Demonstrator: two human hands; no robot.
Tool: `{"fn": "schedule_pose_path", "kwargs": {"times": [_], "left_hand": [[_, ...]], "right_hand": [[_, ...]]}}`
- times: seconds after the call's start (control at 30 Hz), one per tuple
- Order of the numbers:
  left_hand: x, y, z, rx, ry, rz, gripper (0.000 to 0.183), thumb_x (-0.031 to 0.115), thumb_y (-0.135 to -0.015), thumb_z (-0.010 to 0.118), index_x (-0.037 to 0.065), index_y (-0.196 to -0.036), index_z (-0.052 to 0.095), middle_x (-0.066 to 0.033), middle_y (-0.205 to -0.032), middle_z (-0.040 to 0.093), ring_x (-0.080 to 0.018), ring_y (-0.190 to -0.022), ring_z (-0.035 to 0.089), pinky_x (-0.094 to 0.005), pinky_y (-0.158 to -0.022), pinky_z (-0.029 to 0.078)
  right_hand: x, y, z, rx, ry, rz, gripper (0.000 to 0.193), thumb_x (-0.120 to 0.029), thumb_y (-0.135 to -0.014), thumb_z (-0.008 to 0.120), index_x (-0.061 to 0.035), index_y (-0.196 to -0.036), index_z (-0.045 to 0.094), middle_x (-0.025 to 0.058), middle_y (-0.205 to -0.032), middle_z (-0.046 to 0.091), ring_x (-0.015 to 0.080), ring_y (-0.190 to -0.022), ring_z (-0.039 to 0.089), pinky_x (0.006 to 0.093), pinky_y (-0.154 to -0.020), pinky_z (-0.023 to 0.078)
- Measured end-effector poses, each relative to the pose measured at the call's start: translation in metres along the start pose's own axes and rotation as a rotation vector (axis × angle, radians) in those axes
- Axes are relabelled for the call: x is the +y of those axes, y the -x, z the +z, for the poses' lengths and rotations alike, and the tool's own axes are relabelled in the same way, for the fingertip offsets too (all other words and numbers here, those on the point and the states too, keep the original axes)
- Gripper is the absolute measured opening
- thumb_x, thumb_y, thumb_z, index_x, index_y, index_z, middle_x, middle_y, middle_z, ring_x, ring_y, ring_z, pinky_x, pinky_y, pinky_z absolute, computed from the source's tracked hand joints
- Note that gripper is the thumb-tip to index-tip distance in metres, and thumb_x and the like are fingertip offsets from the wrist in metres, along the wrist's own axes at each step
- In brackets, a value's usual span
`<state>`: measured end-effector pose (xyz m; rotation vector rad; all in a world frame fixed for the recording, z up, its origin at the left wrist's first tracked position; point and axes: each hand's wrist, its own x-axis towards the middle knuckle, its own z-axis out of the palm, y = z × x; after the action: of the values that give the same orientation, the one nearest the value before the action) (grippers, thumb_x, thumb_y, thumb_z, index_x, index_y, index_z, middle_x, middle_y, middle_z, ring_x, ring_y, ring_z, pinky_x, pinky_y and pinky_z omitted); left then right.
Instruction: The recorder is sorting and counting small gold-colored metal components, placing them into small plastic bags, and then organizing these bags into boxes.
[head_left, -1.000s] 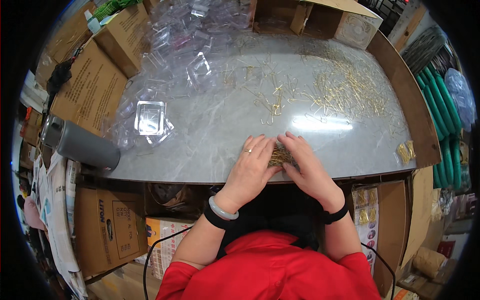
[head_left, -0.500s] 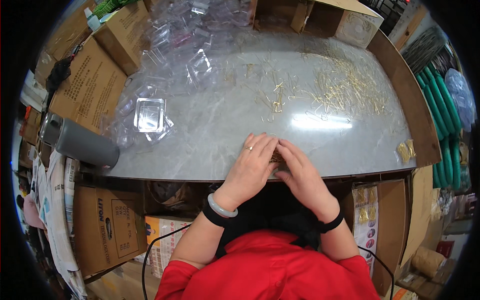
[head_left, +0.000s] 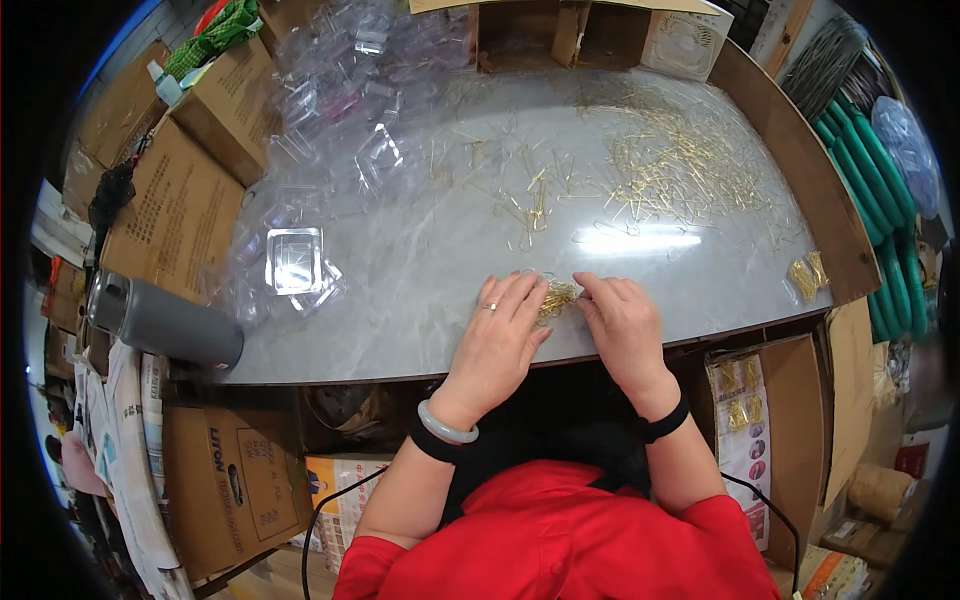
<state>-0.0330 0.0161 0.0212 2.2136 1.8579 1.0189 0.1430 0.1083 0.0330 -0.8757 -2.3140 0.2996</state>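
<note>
A small bundle of gold wire hooks (head_left: 555, 300) lies at the near edge of the table between my hands. My left hand (head_left: 498, 332) is curled around the bundle's left side, its fingers covering part of it. At the other end, my right hand (head_left: 622, 325) has thumb and forefinger pinched together against the hook ends. Farther off, a wide scatter of loose gold hooks (head_left: 680, 165) covers the right half of the table, with a smaller cluster (head_left: 535, 205) straight ahead of my hands.
Clear plastic cases (head_left: 330, 110) heap up at the far left, and one clear tray (head_left: 295, 262) lies nearer. A grey bottle (head_left: 170, 325) stands at the left edge. Two gold hook bundles (head_left: 808, 275) sit by the wooden side board (head_left: 805, 150). Cardboard compartments (head_left: 515, 35) line the back.
My hands have moved apart, the right one shifting to the right, and the hook bundle between them now shows more. The whole view has tilted slightly.
</note>
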Motion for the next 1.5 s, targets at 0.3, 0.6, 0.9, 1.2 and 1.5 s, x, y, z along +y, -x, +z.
{"fn": "schedule_pose_path", "kwargs": {"times": [0.3,0.6,0.9,1.2,1.5], "left_hand": [[-0.004,0.002,0.005,0.035,0.034,-0.015,0.067,0.009,-0.089,0.067,-0.006,-0.147,0.036,-0.0247,-0.138,0.050,-0.0411,-0.132,0.046,-0.0544,-0.117,0.032],[-0.004,0.005,0.004,0.061,0.110,-0.067,0.088,0.003,-0.087,0.067,-0.003,-0.158,0.015,-0.0265,-0.146,0.046,-0.0422,-0.133,0.047,-0.0493,-0.117,0.034],[-0.007,0.006,0.002,0.055,0.165,-0.102,0.085,-0.001,-0.088,0.063,-0.001,-0.159,0.017,-0.0258,-0.148,0.045,-0.0417,-0.133,0.048,-0.0462,-0.112,0.039],[-0.019,0.004,0.006,0.025,0.250,-0.140,0.080,-0.003,-0.087,0.055,0.001,-0.159,0.019,-0.0259,-0.152,0.040,-0.0394,-0.143,0.038,-0.0440,-0.119,0.031],[-0.016,0.015,-0.032,-0.100,0.266,-0.149,0.082,0.006,-0.082,0.070,0.001,-0.155,0.032,-0.0226,-0.156,0.037,-0.0375,-0.147,0.033,-0.0428,-0.120,0.029]], "right_hand": [[-0.030,0.014,0.028,-0.052,-0.512,0.050,0.066,0.006,-0.083,0.053,0.0059,-0.147,0.037,0.0309,-0.148,0.041,0.0467,-0.141,0.038,0.0475,-0.118,0.032],[0.013,-0.022,0.009,-0.257,-0.249,-0.226,0.072,-0.015,-0.079,0.066,-0.0058,-0.147,0.044,0.0188,-0.141,0.052,0.0401,-0.139,0.040,0.0524,-0.117,0.027],[0.015,-0.019,0.011,-0.358,-0.282,-0.198,0.053,-0.018,-0.084,0.074,-0.0048,-0.132,0.057,0.0164,-0.132,0.057,0.0374,-0.126,0.051,0.0438,-0.111,0.040],[0.001,-0.015,0.016,-0.180,-0.120,-0.388,0.053,-0.027,-0.090,0.069,0.0001,-0.133,0.053,0.0191,-0.134,0.054,0.0397,-0.124,0.052,0.0465,-0.110,0.041],[0.000,-0.015,0.010,-0.274,-0.208,-0.296,0.061,-0.036,-0.091,0.070,-0.0014,-0.138,0.050,0.0193,-0.139,0.051,0.0381,-0.133,0.048,0.0476,-0.115,0.037]]}}
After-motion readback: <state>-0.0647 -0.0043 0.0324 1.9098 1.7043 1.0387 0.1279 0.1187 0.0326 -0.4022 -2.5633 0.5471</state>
